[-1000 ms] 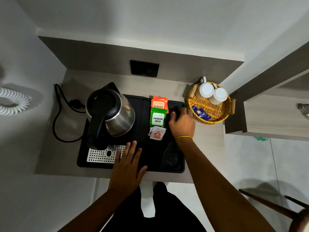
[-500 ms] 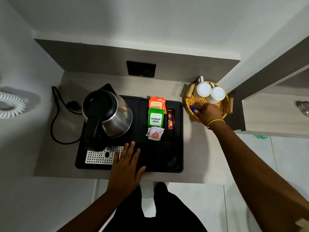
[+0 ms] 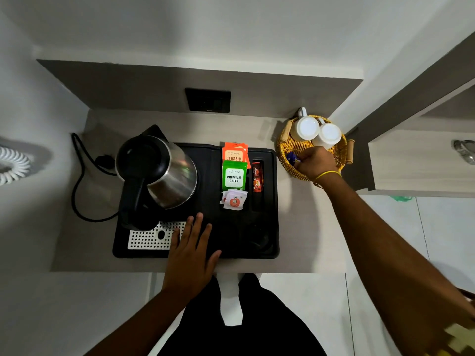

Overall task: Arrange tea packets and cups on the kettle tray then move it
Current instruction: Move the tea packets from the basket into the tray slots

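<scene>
Grey countertop point(image 3: 77, 242) fills a narrow wall niche, with a coiled white cord point(image 3: 12, 164) at far left and the kettle's black cable point(image 3: 79, 176) trailing toward the black kettle tray point(image 3: 275, 201). On it, the steel kettle point(image 3: 159, 173) stands at left; your left hand point(image 3: 191, 249) lies flat, fingers spread and released, pinning the tray's front edge beside the perforated drip plate point(image 3: 149, 237). Farther right sit the orange Classic packet point(image 3: 234, 153), green Premium Green packet point(image 3: 234, 177), white sachets point(image 3: 234, 200) and red sachets point(image 3: 257, 177) in their slot. Your right hand point(image 3: 317, 164) is in the wicker basket point(image 3: 284, 147), fingers curled on the blue packets point(image 3: 291, 157), just before the two white cups point(image 3: 317, 132). You seem to be collecting the last packets; next, lift them across to the tray, then the cups. Compared with half a second ago, your right hand has closed more tightly on the blue packets; everything else is unmoved.
</scene>
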